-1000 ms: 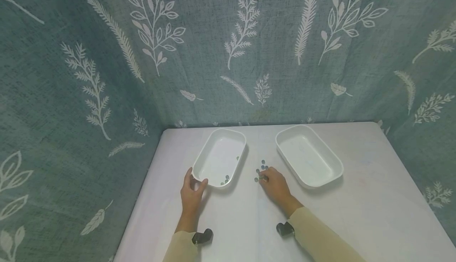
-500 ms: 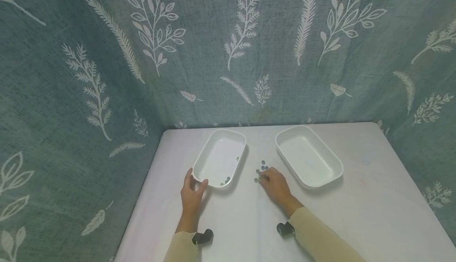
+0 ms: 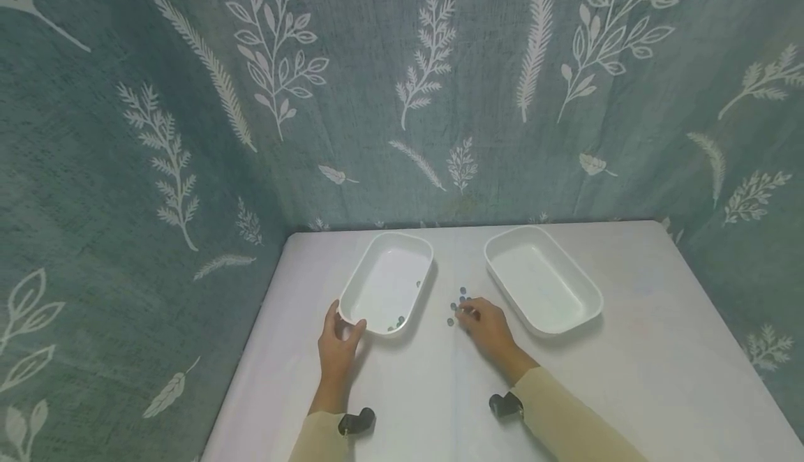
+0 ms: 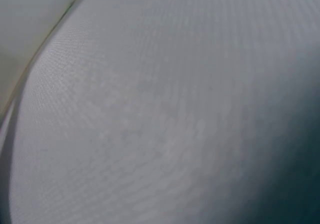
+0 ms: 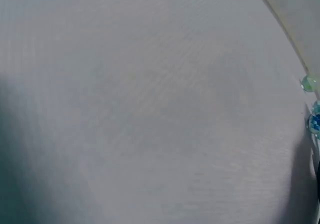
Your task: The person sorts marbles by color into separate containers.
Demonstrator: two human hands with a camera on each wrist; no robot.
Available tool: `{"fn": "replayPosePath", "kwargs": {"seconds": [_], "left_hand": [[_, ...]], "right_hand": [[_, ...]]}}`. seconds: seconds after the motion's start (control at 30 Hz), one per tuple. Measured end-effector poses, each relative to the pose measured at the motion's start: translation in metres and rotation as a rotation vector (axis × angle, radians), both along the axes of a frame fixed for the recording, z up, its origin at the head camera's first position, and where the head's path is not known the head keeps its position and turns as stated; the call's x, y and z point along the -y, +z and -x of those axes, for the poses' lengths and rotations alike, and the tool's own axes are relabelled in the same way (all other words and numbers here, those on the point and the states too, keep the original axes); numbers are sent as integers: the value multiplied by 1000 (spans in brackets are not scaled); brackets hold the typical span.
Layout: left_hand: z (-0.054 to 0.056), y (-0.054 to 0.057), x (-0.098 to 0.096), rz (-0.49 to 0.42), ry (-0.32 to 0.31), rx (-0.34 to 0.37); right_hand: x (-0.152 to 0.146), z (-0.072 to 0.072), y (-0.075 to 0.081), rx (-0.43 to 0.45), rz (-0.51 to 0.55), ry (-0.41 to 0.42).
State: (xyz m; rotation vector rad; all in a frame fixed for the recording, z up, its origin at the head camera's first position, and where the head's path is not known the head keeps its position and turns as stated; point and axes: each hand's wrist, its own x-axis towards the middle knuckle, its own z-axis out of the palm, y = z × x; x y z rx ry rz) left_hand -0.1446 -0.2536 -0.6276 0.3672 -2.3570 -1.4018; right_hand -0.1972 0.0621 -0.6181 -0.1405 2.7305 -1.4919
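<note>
My left hand grips the near-left corner of a white tray, with fingers at its side and thumb on its near rim. Several small glass marbles lie inside, mostly near the close right corner. On the table between two trays sits a loose cluster of blue-green glass marbles. Over that cluster, my right hand has its fingers bent and pinches at a marble, which the fingertips mostly hide. At the edge of the right wrist view, a green marble and a blue one show.
A second white tray, with no marbles visible in it, stands to the right of the cluster. White cloth covers the table. A blue-green patterned curtain hangs behind and along both sides.
The head view has tilted slightly, so everything sits a little lower. My right fingers have shifted slightly at the cluster. My left hand keeps its hold on the tray.
</note>
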Motion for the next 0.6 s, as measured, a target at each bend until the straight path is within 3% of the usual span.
{"fn": "replayPosePath", "kwargs": {"seconds": [0.2, 0.6], "left_hand": [[-1, -4, 2, 1, 2, 0], [2, -4, 2, -11, 7, 4]], "right_hand": [[1, 1, 2, 39, 27, -19], [12, 2, 14, -46, 76, 39]]}}
